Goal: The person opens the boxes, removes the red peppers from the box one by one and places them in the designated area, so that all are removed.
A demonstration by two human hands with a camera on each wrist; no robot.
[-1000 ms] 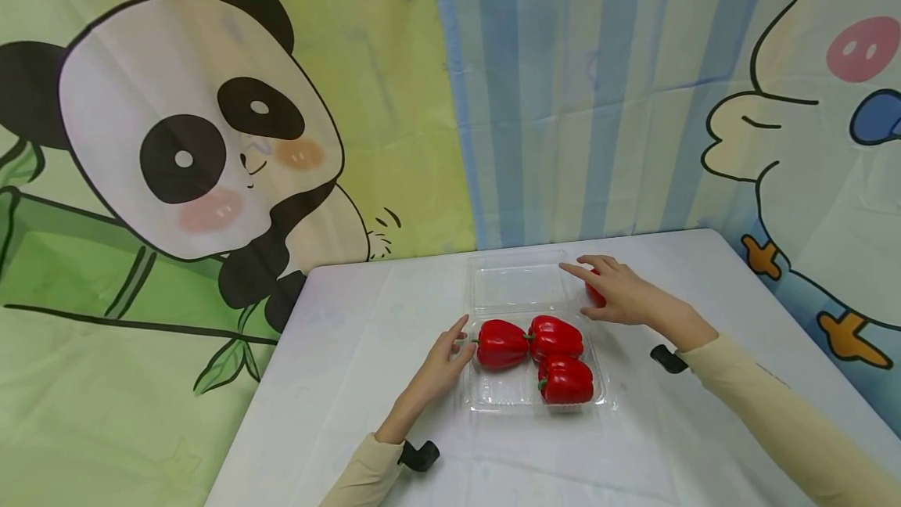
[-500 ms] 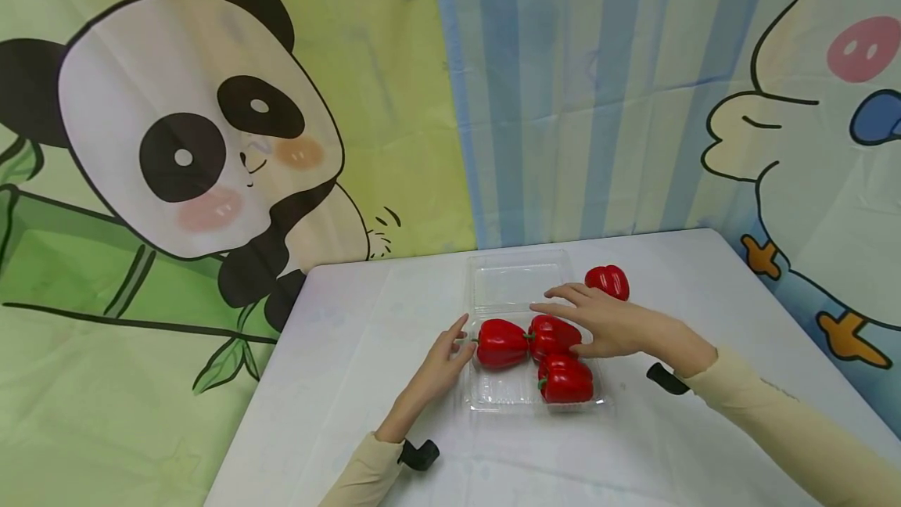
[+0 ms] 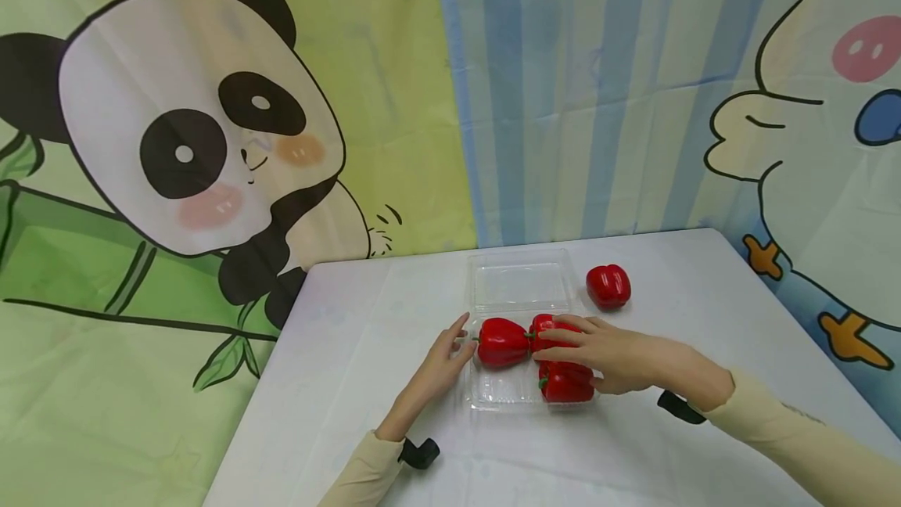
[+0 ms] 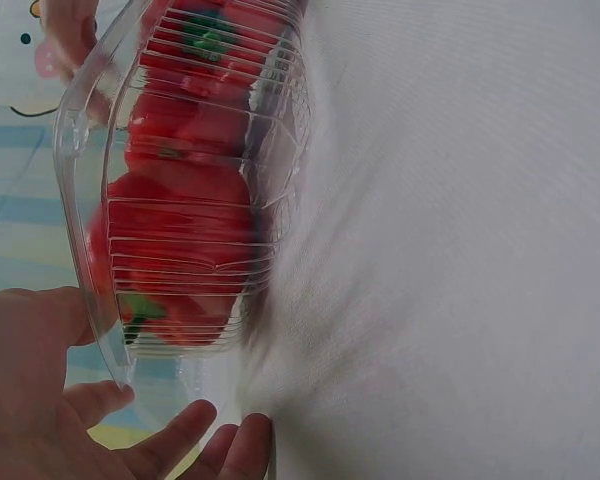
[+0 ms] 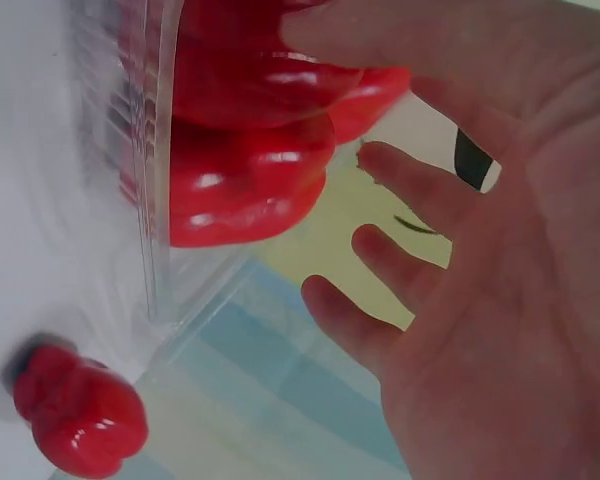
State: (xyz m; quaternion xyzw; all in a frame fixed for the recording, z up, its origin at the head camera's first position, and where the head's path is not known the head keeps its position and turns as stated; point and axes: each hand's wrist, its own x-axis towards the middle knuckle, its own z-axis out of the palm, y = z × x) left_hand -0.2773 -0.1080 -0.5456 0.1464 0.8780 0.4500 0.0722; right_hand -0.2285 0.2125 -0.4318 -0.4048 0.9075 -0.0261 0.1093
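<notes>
Three red bell peppers sit in a clear plastic clamshell container [image 3: 503, 399]: one at left [image 3: 503, 343], a rear-right pepper [image 3: 542, 324] and a near-right pepper [image 3: 565, 383]. My right hand [image 3: 611, 357] is over the two right-hand peppers, partly covering them, its fingers spread. In the right wrist view its thumb [image 5: 350, 35] lies against a pepper, though firm contact is hard to tell. My left hand [image 3: 435, 372] is at the container's left side with loosely bent fingers. The left wrist view shows its thumb [image 4: 55, 310] by the clear rim [image 4: 75, 210].
Another red bell pepper [image 3: 608, 286] lies on the white table [image 3: 380, 319], right of the container's opened lid [image 3: 521, 285]. Behind the table hangs a cartoon-printed cloth [image 3: 394, 100]. A dark wrist camera [image 3: 420, 454] is strapped on the left wrist.
My right hand has come from beside the lone pepper at the back toward me, over the container's right side. The lone pepper is now fully visible. My left hand has stayed in place.
</notes>
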